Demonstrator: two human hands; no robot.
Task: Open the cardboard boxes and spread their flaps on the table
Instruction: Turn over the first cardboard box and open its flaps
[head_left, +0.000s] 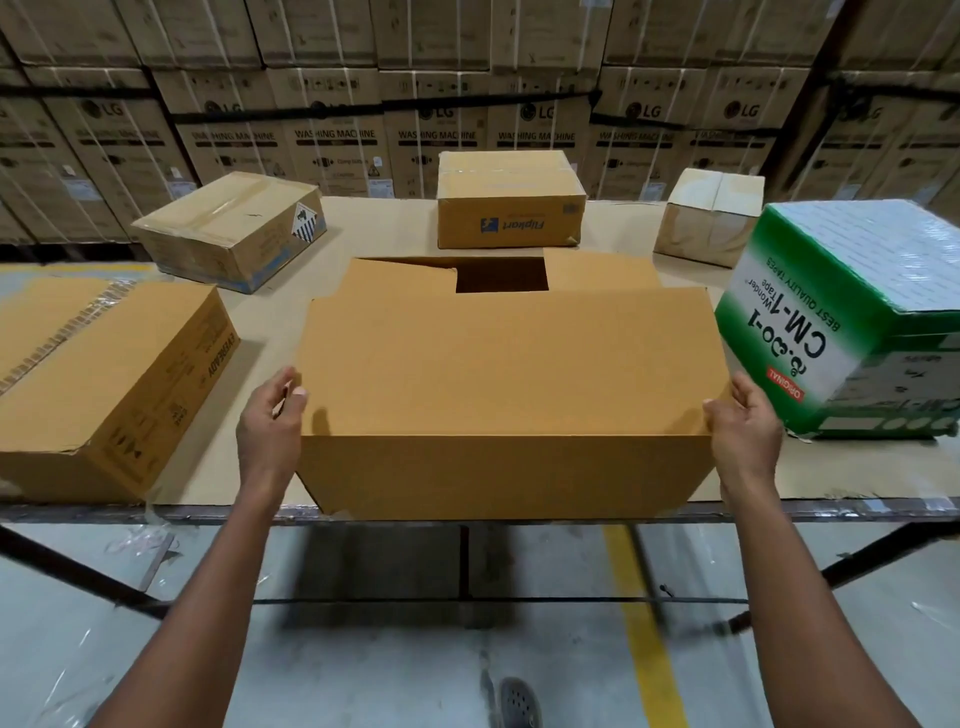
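A plain brown cardboard box (506, 467) stands at the table's near edge, right in front of me. Its near top flap (509, 358) lies almost flat over the opening. My left hand (270, 415) grips that flap's left corner and my right hand (743, 421) grips its right corner. Behind it two short inner flaps are folded in, and a dark gap (501, 275) shows the inside of the box. The far flap is hidden.
Closed boxes ring the table (270, 322): an Eveready box (104, 374) at left, a taped box (228, 228) at back left, a Flipkart box (509, 200) at back centre, a small box (709, 215) at back right, and a green-and-white tape carton (852, 317) at right. Stacked washing-machine cartons (436, 135) form a wall behind.
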